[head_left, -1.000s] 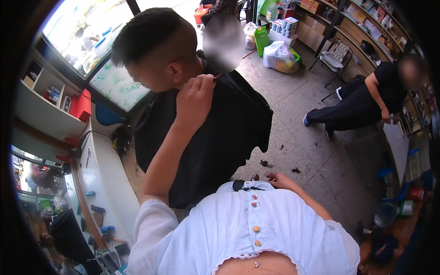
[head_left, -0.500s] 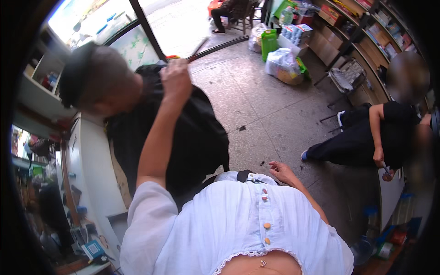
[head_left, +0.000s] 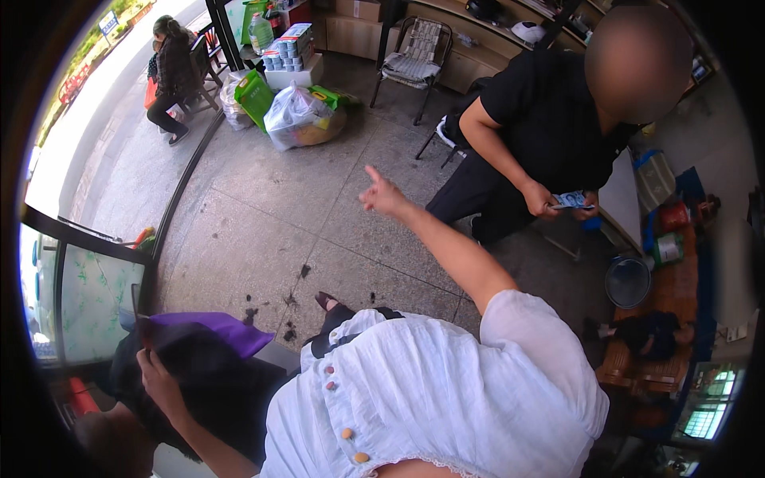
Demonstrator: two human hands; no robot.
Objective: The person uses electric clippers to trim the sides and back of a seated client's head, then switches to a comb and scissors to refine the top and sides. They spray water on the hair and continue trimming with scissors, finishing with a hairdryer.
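Observation:
At the lower left, my left hand is closed around a thin, dark, long tool that points upward. It is beside a person in a black cape; part of that person's head shows at the lower left edge. A purple cloth lies over the cape, just right of the tool. My right arm reaches out over the floor, and my right hand holds nothing. One finger points outward and the others are partly bent.
A person in black stands at the right, holding banknotes. Filled bags and a folding chair stand farther back. Dark hair clumps dot the floor. A basin sits at the right; a broom is by the doorway.
The view has swung to the right, so the caped person is now at the lower left. My right arm has gone from beside my body to stretched out. My left hand still holds the tool.

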